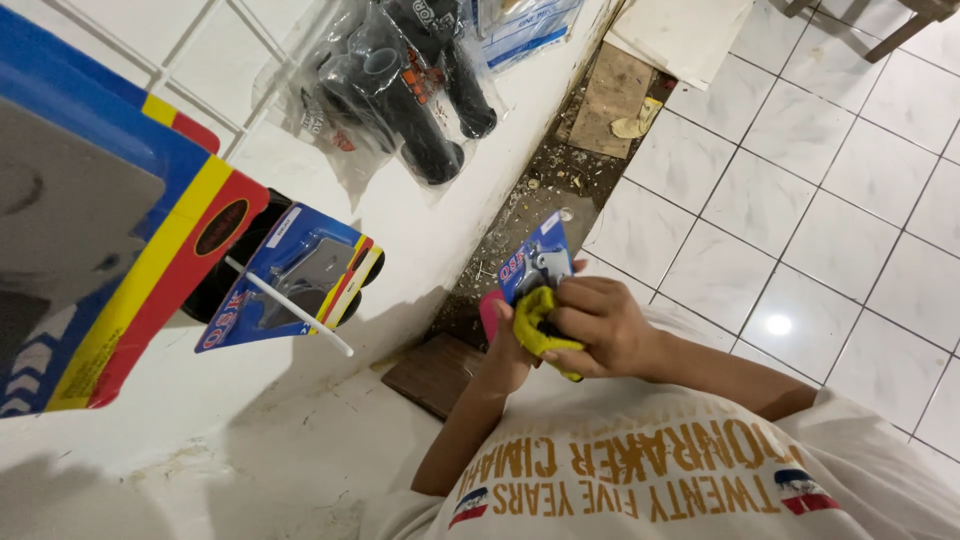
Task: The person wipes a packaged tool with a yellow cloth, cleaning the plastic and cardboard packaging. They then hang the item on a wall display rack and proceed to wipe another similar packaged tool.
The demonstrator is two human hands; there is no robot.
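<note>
Here, the left hand [505,350] was mostly hidden behind the small blue card pack [535,265], its fingers closed around the pack's lower part. The pack looked light, thin and a bit bendy, so its stiff edges were judged the best place to hold. A soft yellow cloth [535,322] was pinched under the right hand [600,325] fingertips and pressed on the pack's front. The right fingers were curled tight, with the wrist bent in toward the chest.
</note>
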